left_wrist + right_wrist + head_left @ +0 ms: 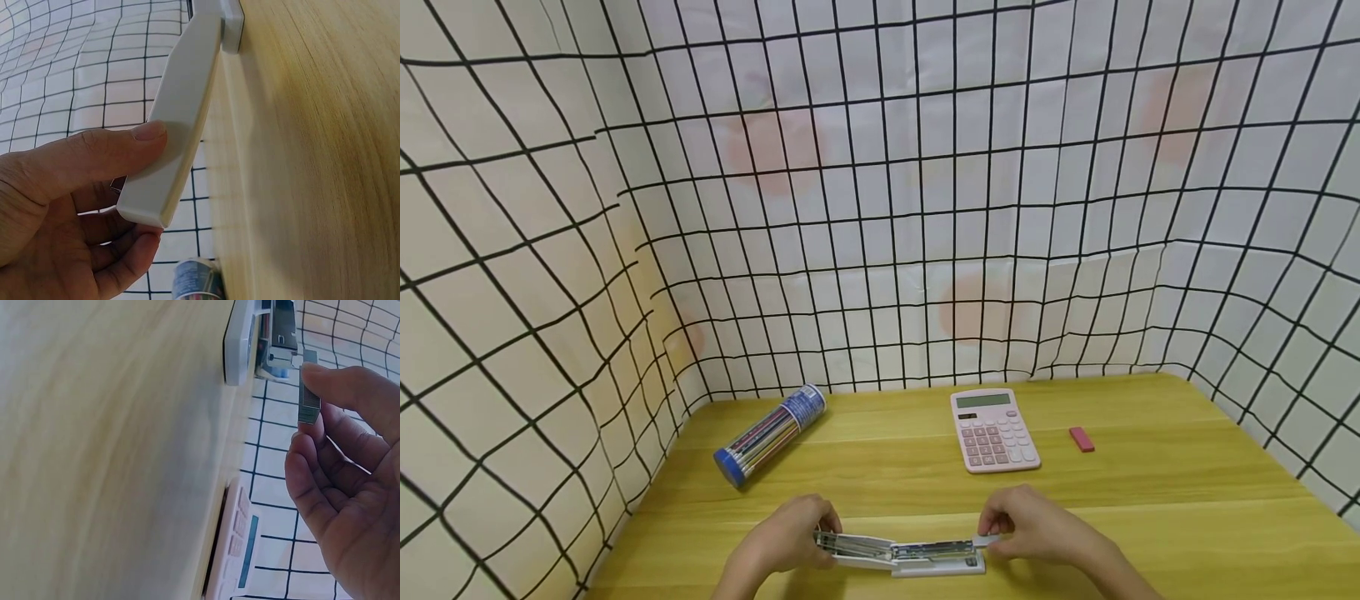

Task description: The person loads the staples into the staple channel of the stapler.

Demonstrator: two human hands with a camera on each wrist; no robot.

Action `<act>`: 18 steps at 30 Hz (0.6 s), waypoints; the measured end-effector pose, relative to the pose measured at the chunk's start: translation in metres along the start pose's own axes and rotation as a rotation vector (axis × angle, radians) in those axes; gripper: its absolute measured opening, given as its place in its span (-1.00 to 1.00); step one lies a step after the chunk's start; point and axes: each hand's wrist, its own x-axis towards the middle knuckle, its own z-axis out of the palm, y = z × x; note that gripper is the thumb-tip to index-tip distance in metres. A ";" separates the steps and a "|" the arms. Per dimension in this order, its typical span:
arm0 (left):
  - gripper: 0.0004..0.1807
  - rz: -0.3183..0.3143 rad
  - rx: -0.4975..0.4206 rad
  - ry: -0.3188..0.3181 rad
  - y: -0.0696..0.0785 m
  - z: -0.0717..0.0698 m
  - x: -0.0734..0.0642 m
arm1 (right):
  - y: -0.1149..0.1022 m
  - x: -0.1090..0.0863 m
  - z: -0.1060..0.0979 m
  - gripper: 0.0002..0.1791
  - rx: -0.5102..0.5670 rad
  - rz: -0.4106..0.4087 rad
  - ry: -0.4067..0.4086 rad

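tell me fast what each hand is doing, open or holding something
Left hand: closed, holding one end of the opened white stapler.
Right hand: closed, pinching what looks like a staple strip.

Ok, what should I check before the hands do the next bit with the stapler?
1. Stapler opened out: ok.
2. Left hand holding its lifted top: ok.
3. Right hand pinching the staples: ok.
4. Staples all the way inside the stapler: not ok, they're in the fingers at its end.
5. Staples lined up exactly with the slot: cannot tell.
6. Calculator and pencil tube clear of both hands: ok.
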 end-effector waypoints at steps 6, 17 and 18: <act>-0.71 0.009 0.014 0.007 0.001 -0.001 -0.001 | -0.002 0.001 0.003 -0.85 -0.008 0.008 0.002; -0.71 -0.005 0.006 0.010 0.002 0.000 -0.001 | -0.005 0.004 0.007 -0.86 -0.026 -0.003 0.002; -0.71 -0.006 0.005 0.011 0.002 0.000 -0.001 | -0.005 0.005 0.008 -0.86 -0.027 -0.001 0.001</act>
